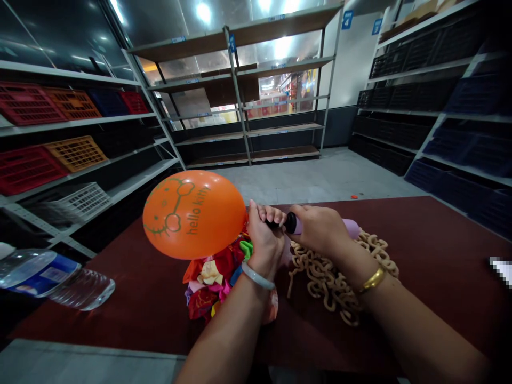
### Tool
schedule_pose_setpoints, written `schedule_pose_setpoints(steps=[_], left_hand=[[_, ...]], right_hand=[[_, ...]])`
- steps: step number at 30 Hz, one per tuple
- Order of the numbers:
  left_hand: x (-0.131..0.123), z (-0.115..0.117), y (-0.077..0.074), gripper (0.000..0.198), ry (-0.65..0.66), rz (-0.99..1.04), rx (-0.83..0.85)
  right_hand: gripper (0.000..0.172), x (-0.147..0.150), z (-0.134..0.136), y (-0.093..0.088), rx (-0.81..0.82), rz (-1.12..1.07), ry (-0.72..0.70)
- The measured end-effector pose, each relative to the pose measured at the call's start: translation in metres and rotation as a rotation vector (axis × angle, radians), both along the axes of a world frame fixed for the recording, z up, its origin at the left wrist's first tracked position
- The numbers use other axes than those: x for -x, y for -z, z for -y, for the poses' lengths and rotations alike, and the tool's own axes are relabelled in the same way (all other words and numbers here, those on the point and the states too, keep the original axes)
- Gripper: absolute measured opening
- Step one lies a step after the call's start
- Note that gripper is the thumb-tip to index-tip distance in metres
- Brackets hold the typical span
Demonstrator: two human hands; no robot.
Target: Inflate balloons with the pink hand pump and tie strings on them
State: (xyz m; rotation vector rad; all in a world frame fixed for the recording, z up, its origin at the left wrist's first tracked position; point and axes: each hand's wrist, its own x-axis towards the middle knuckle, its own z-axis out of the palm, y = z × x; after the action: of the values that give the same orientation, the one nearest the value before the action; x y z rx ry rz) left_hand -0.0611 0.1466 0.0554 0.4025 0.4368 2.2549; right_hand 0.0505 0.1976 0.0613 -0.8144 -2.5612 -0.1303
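An inflated orange balloon printed with "hello kitty" and a green cartoon outline is to the left of my hands. My left hand is closed at the balloon's neck and around the black front end of a hand pump; the exact joint is hidden by my fingers. My right hand wraps round the pump's light purple body, whose far end sticks out to the right. Beneath and beside my left wrist lies a pile of limp, colourful balloons. Tangled tan, curly strands lie below my right hand.
A clear plastic bottle with a blue label is at the left of the dark red table. Shelves with red crates line the left, dark crates the right. A metal rack stands ahead.
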Motion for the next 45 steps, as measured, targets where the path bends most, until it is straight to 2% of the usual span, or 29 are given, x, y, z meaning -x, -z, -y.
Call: schedule_pose_setpoints(steps=[3, 6, 10, 13, 19, 24, 28, 32, 39, 43, 45], left_hand=[[0.013, 0.004, -0.005, 0.049, -0.022, -0.013, 0.01], [0.035, 0.015, -0.018, 0.049, -0.086, -0.031, -0.017], [0.059, 0.033, -0.037, 0.052, -0.181, -0.055, -0.077], [0.065, 0.038, -0.04, 0.053, -0.206, -0.036, -0.11], [0.048, 0.023, -0.027, 0.049, -0.157, 0.028, -0.103], [0.014, 0.009, -0.012, 0.049, -0.019, 0.012, -0.065], [-0.001, 0.002, -0.002, 0.048, 0.027, -0.003, -0.021], [0.007, -0.002, 0.005, 0.047, 0.02, 0.019, -0.036], [0.029, -0.005, 0.007, 0.05, -0.131, 0.021, 0.057], [0.042, -0.007, 0.007, 0.047, -0.225, -0.001, 0.131], [0.047, -0.007, 0.006, 0.045, -0.222, 0.005, 0.187]], right_hand=[[0.033, 0.0, -0.007, 0.002, 0.053, -0.012, -0.033], [0.038, -0.006, -0.019, 0.003, 0.085, 0.0, -0.032], [0.038, -0.024, -0.036, -0.004, 0.089, -0.028, -0.03], [0.037, -0.034, -0.04, -0.01, 0.056, -0.046, -0.024], [0.039, -0.029, -0.026, -0.015, -0.104, 0.029, 0.038], [0.041, -0.015, -0.007, -0.012, -0.088, 0.042, 0.015], [0.047, -0.009, -0.003, -0.006, -0.06, 0.023, -0.073], [0.061, -0.006, -0.003, -0.001, -0.058, 0.013, -0.145], [0.043, 0.001, 0.002, 0.004, -0.03, 0.056, -0.177], [0.045, -0.006, -0.01, 0.001, 0.048, 0.085, -0.161], [0.048, -0.017, -0.025, -0.003, 0.103, 0.097, -0.138]])
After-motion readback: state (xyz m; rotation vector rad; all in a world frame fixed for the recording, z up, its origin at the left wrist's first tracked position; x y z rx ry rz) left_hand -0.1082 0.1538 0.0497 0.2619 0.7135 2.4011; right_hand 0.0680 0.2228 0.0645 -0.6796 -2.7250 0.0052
